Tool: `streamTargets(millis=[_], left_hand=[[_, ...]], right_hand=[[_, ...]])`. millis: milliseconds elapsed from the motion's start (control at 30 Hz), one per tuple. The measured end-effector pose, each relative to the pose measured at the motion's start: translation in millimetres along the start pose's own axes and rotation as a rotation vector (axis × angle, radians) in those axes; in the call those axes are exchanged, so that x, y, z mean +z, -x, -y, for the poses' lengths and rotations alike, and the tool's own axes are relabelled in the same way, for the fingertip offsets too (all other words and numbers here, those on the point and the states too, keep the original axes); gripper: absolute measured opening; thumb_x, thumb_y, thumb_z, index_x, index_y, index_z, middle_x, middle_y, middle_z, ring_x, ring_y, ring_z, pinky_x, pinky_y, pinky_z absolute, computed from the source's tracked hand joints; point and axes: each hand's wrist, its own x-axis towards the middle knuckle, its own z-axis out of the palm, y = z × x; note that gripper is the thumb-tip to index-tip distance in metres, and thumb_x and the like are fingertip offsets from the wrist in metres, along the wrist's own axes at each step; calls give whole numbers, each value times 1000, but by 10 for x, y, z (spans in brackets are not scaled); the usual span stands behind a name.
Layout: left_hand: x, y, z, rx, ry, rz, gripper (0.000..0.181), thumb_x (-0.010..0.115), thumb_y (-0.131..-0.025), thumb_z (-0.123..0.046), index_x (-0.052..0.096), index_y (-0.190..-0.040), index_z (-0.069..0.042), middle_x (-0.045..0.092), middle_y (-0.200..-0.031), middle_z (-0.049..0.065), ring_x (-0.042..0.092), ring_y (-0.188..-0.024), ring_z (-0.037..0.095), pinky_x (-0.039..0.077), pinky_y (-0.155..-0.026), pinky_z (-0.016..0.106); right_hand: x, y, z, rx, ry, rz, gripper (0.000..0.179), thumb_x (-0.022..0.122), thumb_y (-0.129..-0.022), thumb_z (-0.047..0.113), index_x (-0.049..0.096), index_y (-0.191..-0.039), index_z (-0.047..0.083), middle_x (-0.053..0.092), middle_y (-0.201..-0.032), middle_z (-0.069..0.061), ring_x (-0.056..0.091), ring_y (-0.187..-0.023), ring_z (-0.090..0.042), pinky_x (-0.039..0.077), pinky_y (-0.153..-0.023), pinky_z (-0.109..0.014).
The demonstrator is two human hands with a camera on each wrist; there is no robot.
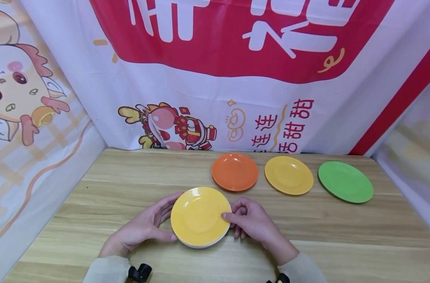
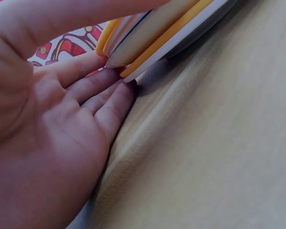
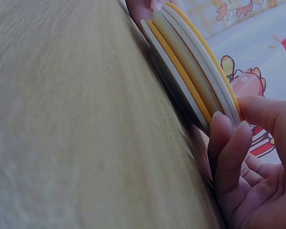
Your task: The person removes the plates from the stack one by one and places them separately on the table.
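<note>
- Plate stack [image 1: 201, 214]: right hand [image 1: 253, 221] pinches its right rim.
- Left hand [image 1: 144, 226], fingers extended, touches its left.
- Seemingly squaring it; next calls for level support.

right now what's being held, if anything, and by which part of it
A stack of plates, yellow on top: the right hand pinches its right-hand rim, thumb on top, while the left hand touches its left-hand rim.

room: tabletop [image 1: 356, 236], right | obstacles: plate stack [image 1: 201, 216], rear plate row [image 1: 289, 175]
</note>
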Motion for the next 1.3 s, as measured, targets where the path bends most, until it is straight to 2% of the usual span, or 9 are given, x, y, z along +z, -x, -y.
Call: streamTargets(millis=[100,200,267,633,700,767,900,1000,1300], left_hand=[[0,-3,4,0,5,-1,109,93,-78,-4,33,-168,-18,28,-179,6,19,-168,37,30,-131,23],[2,-6,8,8,15,0,110,92,-78,-3,33,-169,-16,27,-179,8,17,-168,39,35,-118,7],[3,-5,8,14,22,3,110,92,-77,-2,32,-169,-15,26,-179,9,17,-168,39,35,-113,3],[-11,-6,20,8,28,9,108,92,-78,-3,33,-168,-15,27,-179,8,18,-168,38,35,-114,3],[-13,-6,21,6,26,8,108,92,-78,-3,34,-168,-15,27,-179,8,18,-168,38,35,-120,9],[-13,-6,20,1,22,7,108,92,-78,-3,34,-168,-16,28,-179,7,19,-168,37,31,-130,23],[-13,-8,23,6,26,11,107,92,-79,-3,34,-168,-15,28,-179,7,19,-167,37,33,-129,21],[-12,-10,26,12,35,15,106,91,-80,-3,34,-168,-14,28,-179,8,18,-168,38,36,-114,4],[-3,-4,16,5,29,14,106,92,-80,-3,34,-168,-14,27,-179,8,17,-168,38,36,-118,7]], right_hand=[[1,1,0,2,-1,-4,38,86,-93,33,62,-108,8,68,-79,-6,62,-55,-16,51,-50,-24],[-1,0,-1,1,0,-5,38,86,-93,34,62,-108,8,68,-79,-6,63,-55,-16,50,-50,-23],[-3,-2,-4,1,-1,-2,38,86,-93,34,62,-108,8,69,-79,-6,63,-56,-16,51,-50,-23],[-6,-9,-10,2,-12,-5,39,86,-92,37,63,-103,8,67,-77,-5,63,-55,-15,53,-51,-24],[-6,-3,-13,-1,-11,-6,39,86,-91,37,63,-102,9,67,-77,-5,63,-54,-15,53,-50,-24],[-5,3,-13,-1,-12,-9,38,86,-92,38,63,-100,9,67,-76,-5,62,-54,-15,53,-50,-24],[-4,5,-17,-6,-19,-11,36,86,-92,36,64,-99,9,67,-76,-5,62,-54,-15,52,-50,-23],[-9,3,-15,-11,-30,-5,34,85,-93,35,65,-99,9,68,-76,-5,63,-54,-14,52,-50,-23],[-43,-12,-33,-7,-49,30,33,81,-96,36,66,-103,8,69,-78,-5,64,-56,-14,53,-52,-23]])
